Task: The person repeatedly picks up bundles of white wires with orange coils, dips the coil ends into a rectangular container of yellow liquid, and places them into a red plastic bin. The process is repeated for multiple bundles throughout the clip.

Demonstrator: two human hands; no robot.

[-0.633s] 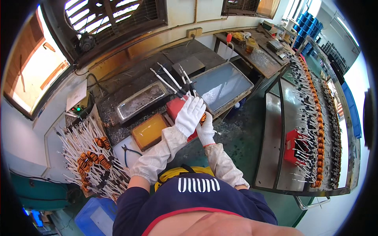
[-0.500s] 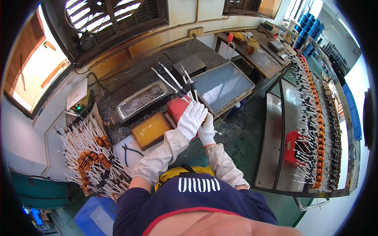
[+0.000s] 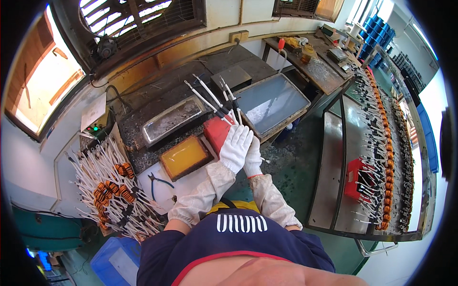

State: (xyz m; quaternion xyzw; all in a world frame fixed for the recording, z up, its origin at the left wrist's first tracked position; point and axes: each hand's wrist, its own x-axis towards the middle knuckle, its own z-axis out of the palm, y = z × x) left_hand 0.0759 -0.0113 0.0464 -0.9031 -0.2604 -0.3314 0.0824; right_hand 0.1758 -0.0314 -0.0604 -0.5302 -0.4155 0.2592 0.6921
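Observation:
My left hand [image 3: 236, 148], in a white knitted glove, is closed over a wire coil, its fingers laid together next to the other glove. My right hand [image 3: 253, 158], gloved the same way, is pressed against it and grips the coil from the right. The gloves hide the coil's body. Its white sleeved leads [image 3: 206, 88] with metal end lugs and black sleeves fan out beyond my fingers, and one lug pokes out right of my right hand. Just left of the gloves stands a red box [image 3: 216, 132].
An amber block in a tray [image 3: 185, 157], a long metal trough [image 3: 172, 120] and a wide grey-surfaced tray [image 3: 274, 102] lie on the bench. Pliers [image 3: 160, 183] rest near a heap of coils [image 3: 110, 193]. At right, a metal rack [image 3: 334, 162] carries rows of coils.
My left hand has shifted slightly right and down, closer over my right hand, covering the orange winding that showed between them. The leads have hardly moved.

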